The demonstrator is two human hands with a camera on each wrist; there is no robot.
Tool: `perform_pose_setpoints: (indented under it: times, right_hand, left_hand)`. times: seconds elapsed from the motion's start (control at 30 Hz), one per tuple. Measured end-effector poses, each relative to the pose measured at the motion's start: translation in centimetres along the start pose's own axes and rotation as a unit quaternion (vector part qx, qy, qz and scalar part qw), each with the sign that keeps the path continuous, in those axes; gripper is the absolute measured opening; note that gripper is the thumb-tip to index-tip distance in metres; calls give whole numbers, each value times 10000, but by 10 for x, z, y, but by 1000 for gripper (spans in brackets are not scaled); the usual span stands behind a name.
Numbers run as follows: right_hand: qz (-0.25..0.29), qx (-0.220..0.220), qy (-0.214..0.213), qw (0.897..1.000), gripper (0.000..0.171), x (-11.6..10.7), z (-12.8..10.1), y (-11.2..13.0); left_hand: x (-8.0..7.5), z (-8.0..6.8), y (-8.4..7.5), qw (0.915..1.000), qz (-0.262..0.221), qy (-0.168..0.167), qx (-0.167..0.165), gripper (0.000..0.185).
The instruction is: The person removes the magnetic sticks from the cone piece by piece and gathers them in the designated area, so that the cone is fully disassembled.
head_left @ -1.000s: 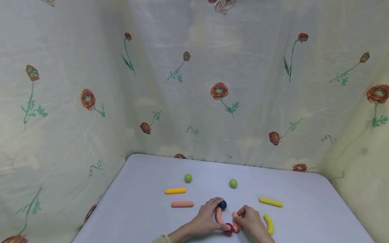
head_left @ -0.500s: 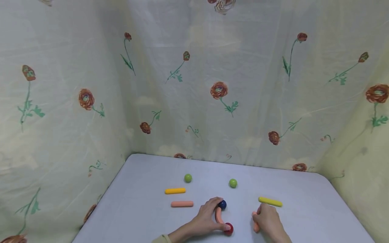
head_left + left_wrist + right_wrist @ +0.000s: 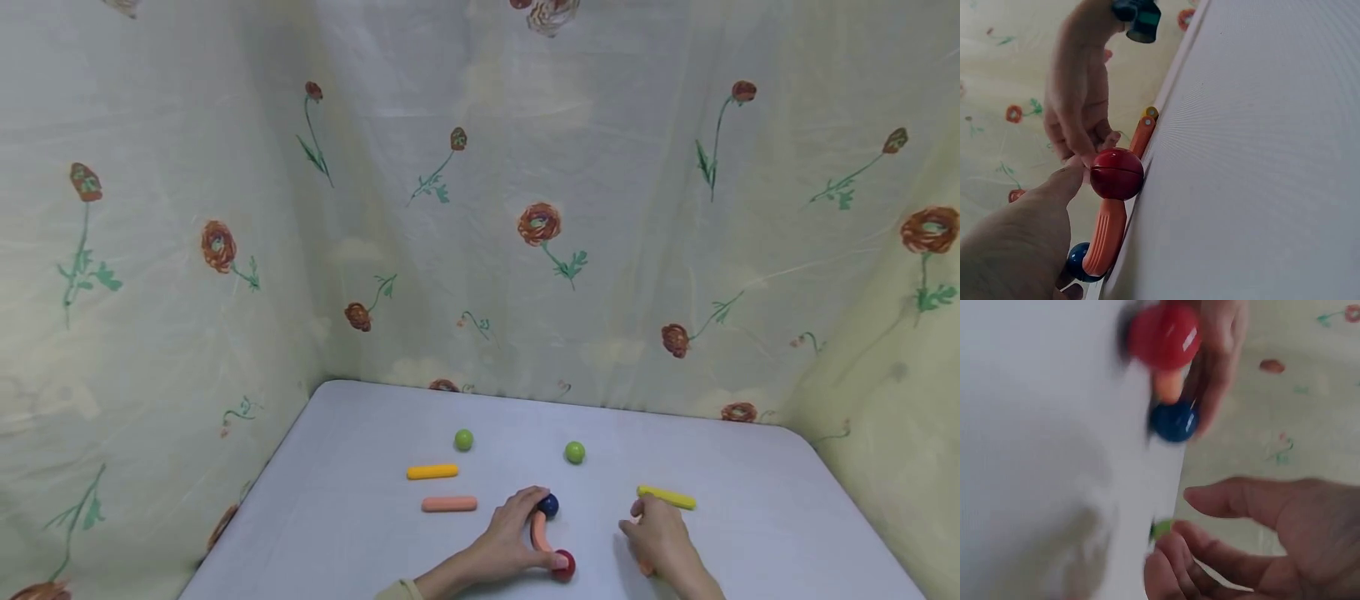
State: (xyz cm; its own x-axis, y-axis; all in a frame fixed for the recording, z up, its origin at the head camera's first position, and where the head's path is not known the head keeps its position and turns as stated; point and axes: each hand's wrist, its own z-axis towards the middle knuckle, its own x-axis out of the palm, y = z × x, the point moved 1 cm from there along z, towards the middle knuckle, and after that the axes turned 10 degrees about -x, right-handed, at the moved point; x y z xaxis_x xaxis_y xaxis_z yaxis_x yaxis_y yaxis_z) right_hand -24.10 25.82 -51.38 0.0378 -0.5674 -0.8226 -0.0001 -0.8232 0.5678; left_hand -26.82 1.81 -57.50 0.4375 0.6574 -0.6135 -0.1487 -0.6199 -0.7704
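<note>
My left hand holds a joined piece of a magnetic building toy: a curved salmon stick with a blue ball at its far end and a red ball at its near end. The thumb presses the red ball while the fingers are at the blue one. In the left wrist view the ribbed curved stick links both balls. To the right, my right hand has thumb and forefinger apart with nothing between them. Under it a second salmon stick peeks out on the table, mostly hidden.
A yellow stick lies just beyond the right hand. Further left are an orange stick and a straight salmon stick. Two green balls stand towards the back of the white table. Flowered curtains surround it.
My right hand has carried the second salmon stick right, away from the red ball, and let it go. The curved yellow stick is now covered from view. My left hand has stayed put.
</note>
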Motion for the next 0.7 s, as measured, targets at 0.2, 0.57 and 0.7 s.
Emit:
perform_pose_setpoints:
  times: [0.2, 0.57, 0.7]
  right_hand:
    - [876, -570, 1270, 9864, 22, 17, -7, 30]
    - [1260, -1024, 1700, 9720, 27, 32, -15, 37]
    - [1176, -987, 1628, 9746, 19, 32, -12, 36]
  left_hand:
    - [-2, 2, -2, 9994, -273, -131, -154, 69]
    - [-17, 7, 4, 9984, -446, 187, 296, 58]
    - [-13, 3, 2, 9982, -554, -173, -116, 59]
